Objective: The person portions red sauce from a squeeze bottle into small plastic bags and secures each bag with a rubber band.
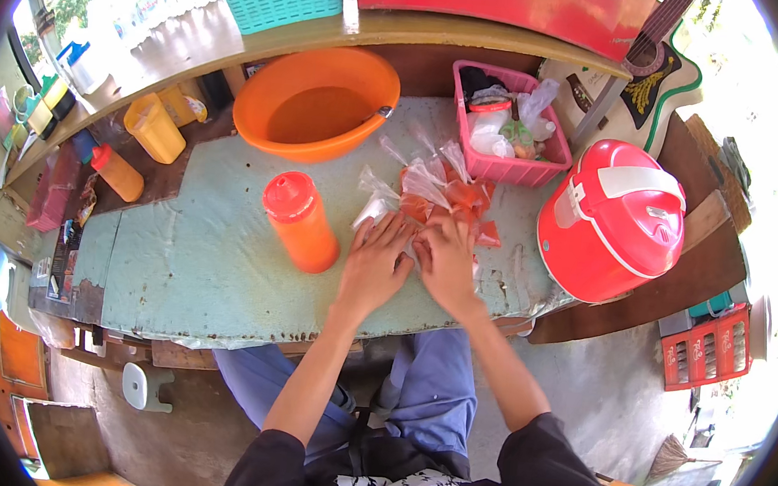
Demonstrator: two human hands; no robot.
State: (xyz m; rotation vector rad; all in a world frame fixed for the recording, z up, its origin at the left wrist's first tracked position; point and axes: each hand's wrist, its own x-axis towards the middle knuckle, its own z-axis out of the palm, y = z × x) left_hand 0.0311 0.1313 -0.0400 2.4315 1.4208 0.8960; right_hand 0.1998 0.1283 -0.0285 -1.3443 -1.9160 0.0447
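Observation:
My left hand (375,262) rests on the tabletop, fingers stretched forward and thumb apart, at the near edge of a pile of small plastic bags. Right beside it, my right hand (446,258) has its fingers bent down; whatever lies under its fingertips is hidden. Beyond both hands are several knotted clear bags of orange-red sauce (465,194). A clear bag with whitish contents (376,201) lies just past my left fingertips. To the left stands an orange squeeze bottle (301,226) with a red lid.
A large orange basin (314,103) and a pink plastic basket (515,167) of mixed items stand at the back. On the right is a red rice cooker (613,223). A smaller sauce bottle (118,174) and a yellow container (155,128) sit left, under a wooden shelf (419,33).

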